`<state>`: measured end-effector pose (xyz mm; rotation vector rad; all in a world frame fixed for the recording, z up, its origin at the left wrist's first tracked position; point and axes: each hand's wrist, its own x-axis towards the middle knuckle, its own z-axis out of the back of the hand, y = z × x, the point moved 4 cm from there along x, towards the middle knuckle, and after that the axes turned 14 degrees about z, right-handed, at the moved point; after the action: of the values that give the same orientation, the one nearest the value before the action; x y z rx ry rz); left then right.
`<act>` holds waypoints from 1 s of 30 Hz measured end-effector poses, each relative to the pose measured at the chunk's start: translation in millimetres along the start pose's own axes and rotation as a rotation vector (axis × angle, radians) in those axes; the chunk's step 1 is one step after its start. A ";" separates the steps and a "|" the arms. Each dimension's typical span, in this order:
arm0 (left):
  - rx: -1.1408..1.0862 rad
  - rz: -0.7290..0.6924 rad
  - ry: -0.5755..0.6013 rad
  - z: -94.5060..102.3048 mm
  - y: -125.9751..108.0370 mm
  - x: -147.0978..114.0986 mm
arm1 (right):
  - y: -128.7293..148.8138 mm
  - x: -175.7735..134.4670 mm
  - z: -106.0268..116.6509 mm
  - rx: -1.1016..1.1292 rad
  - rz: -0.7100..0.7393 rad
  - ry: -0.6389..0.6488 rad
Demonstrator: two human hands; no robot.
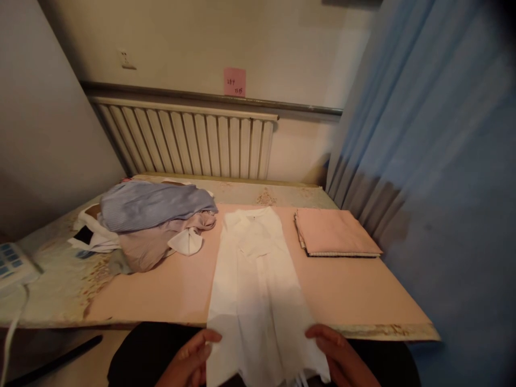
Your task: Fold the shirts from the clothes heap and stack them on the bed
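A white shirt (258,279) lies lengthwise on the pink cloth (173,295) that covers part of the table. It is folded narrow, with its collar at the far end and its lower end hanging over the near edge. My left hand (191,357) pinches the shirt's left side near the bottom. On the opposite side my right hand (342,355) grips the shirt's edge, its thumb and fingers closed on the fabric. The shirt hides part of the fingers of both hands.
A loose heap of clothes (157,209), blue-grey, mauve and white, lies at the left. Folded clothes (336,234) with pink on top are stacked at the right. A white power strip (16,263) with a cord sits far left. A blue curtain (435,188) borders the right; a radiator (193,140) stands behind.
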<state>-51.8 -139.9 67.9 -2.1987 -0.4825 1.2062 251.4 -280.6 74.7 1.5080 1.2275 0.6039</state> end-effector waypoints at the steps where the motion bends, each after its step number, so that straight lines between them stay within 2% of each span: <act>1: 0.002 -0.011 -0.004 -1.0 -12.4 1.8 | 3.8 8.6 0.2 0.036 0.020 -0.019; 4: -0.025 -0.039 0.050 -4.7 -54.2 20.2 | 17.8 51.7 -6.5 0.208 0.118 -0.036; 6: -0.123 -0.057 0.038 -4.8 -79.7 41.8 | 25.2 88.1 -14.3 0.307 0.150 -0.037; 8: -0.142 -0.087 -0.036 -3.7 -98.4 65.4 | 27.7 121.4 -20.3 0.363 0.145 -0.064; 11: 0.088 -0.154 -0.297 3.4 -110.4 91.1 | 19.1 151.5 -16.7 0.296 0.134 -0.194; 14: 0.231 -0.208 -0.453 14.6 -105.5 100.4 | 2.4 153.5 1.1 0.099 0.161 -0.339; 16: 0.353 -0.248 -0.541 24.3 -99.3 100.0 | -4.4 145.1 17.9 -0.075 0.252 -0.437; 18: 0.487 -0.281 -0.619 33.3 -94.0 98.1 | -4.6 134.9 33.6 -0.348 0.352 -0.504; 20: 0.601 -0.303 -0.675 39.7 -90.0 97.1 | -1.6 128.2 43.6 -0.656 0.390 -0.502; 22: 0.685 -0.310 -0.712 43.1 -87.1 97.1 | 0.9 126.3 47.2 -0.843 0.382 -0.442; 26: 0.780 -0.316 -0.748 44.4 -83.6 97.0 | 3.8 126.3 41.4 -0.879 0.355 -0.343; 30: 0.812 -0.336 -0.742 45.0 -80.0 95.9 | 5.5 122.3 29.6 -0.851 0.401 -0.346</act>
<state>-42.4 -10.7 38.7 -0.9227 -0.4952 1.6252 321.3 -180.6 43.3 1.0459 0.3029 0.9320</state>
